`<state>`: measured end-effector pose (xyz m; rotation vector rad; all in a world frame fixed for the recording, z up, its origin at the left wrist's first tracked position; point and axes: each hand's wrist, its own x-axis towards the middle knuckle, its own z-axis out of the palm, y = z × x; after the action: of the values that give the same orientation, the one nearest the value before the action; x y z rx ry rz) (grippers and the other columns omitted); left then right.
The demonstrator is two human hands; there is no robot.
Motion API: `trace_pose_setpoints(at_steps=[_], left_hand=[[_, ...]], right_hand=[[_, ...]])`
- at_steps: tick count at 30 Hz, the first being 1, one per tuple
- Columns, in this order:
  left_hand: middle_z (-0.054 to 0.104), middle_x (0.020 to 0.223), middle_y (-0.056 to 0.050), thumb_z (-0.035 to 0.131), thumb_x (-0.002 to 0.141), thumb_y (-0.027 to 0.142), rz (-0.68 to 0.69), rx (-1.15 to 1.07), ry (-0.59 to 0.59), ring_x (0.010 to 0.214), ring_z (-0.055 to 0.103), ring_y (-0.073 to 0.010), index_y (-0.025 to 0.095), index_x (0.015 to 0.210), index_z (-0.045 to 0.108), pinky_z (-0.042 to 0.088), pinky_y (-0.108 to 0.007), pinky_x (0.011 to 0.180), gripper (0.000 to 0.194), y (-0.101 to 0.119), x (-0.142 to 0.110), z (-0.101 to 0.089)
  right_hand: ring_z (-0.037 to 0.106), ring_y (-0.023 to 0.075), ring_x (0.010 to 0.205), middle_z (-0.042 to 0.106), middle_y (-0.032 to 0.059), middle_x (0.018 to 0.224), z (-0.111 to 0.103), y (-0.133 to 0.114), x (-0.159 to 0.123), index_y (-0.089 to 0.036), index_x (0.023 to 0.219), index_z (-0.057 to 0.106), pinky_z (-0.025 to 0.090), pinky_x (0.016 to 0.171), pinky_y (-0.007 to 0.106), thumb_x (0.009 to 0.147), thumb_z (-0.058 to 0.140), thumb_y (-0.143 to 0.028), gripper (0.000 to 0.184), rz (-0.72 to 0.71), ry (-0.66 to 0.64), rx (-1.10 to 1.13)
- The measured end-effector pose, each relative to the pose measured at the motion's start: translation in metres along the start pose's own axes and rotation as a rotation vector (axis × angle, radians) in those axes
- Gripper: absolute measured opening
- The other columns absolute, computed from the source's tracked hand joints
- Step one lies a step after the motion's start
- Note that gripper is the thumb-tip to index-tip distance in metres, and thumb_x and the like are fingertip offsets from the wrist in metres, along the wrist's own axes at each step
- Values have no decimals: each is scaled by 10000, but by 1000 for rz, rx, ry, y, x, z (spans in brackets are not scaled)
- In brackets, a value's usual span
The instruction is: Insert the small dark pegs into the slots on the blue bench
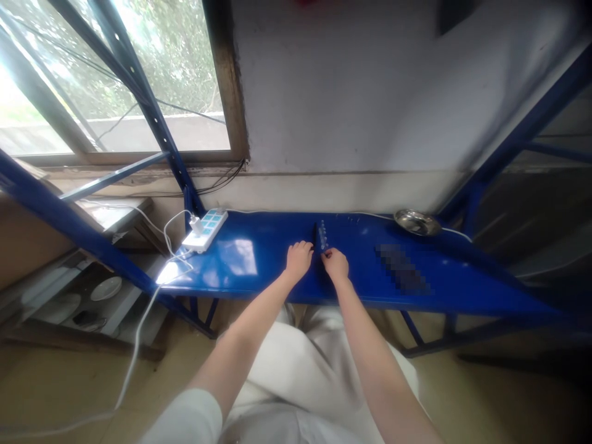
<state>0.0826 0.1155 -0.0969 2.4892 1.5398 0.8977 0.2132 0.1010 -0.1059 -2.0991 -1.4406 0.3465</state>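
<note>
My left hand [300, 259] rests low over the blue table with its fingers bent together against the near end of a thin black strip [315, 234]. Just to the right of that strip runs a row of small clear pieces [323, 233], pointing away from me. At the near end of this row is my right hand [336, 265], thumb and fingers pinched together. A small dark spot shows at its fingertips, too small to name. Both hands are close together, with a narrow gap of table between them.
On the blue table [272, 231], a white power strip [206, 231] with a plug and cable lies left. A shiny metal bowl [417, 222] sits at the back right, nearer me a blurred-out dark object [402, 269]. Blue frame posts [152, 117] rise at the sides.
</note>
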Motion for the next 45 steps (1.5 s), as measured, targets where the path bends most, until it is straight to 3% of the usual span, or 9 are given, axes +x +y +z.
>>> trace_pose_setpoints(at_steps=[5,9,13,16,20,34,45], left_hand=[[628,837,-52,511,792,125,-174,-202,30,783,558,-170,164,838,587,421,-307,723,97,-8,9,-6],[613,754,-26,569,753,146,-250,-431,151,678,543,-129,164,809,583,440,-271,684,61,-16,24,-32],[616,764,-19,590,735,163,-199,-601,287,652,536,-104,163,792,582,448,-248,676,57,-12,39,-72],[621,756,-16,610,715,173,-151,-641,296,655,540,-103,166,773,589,451,-246,679,62,-7,41,-95],[623,740,-14,618,711,198,-153,-642,287,642,531,-102,165,757,593,451,-248,675,62,-3,36,-111],[628,749,-16,603,726,169,-105,-544,282,627,526,-93,153,773,592,449,-237,666,52,-4,31,-127],[621,778,-26,562,775,210,37,-348,294,668,536,-115,161,844,605,446,-261,712,95,-17,32,-130]], right_hand=[[615,171,759,666,69,823,-8,0,2,-180,825,627,421,626,241,775,521,-280,154,0,-26,47],[599,155,716,663,53,818,-31,-11,5,-175,823,609,412,597,230,765,525,-301,162,-40,16,138],[577,139,685,648,40,786,-55,-41,6,-178,798,599,387,580,219,758,531,-293,140,-153,65,135],[558,125,643,630,26,734,-64,-64,4,-182,754,592,358,555,210,757,532,-273,109,-232,39,78],[552,122,639,625,17,723,-64,-80,-1,-185,731,585,321,536,209,759,530,-256,94,-317,15,-16],[562,130,656,650,34,772,-67,-97,-11,-188,750,585,308,537,219,783,502,-243,105,-364,-12,-90],[602,178,705,646,78,824,-73,-107,-9,-166,804,567,334,565,244,825,465,-212,113,-452,24,-331]])
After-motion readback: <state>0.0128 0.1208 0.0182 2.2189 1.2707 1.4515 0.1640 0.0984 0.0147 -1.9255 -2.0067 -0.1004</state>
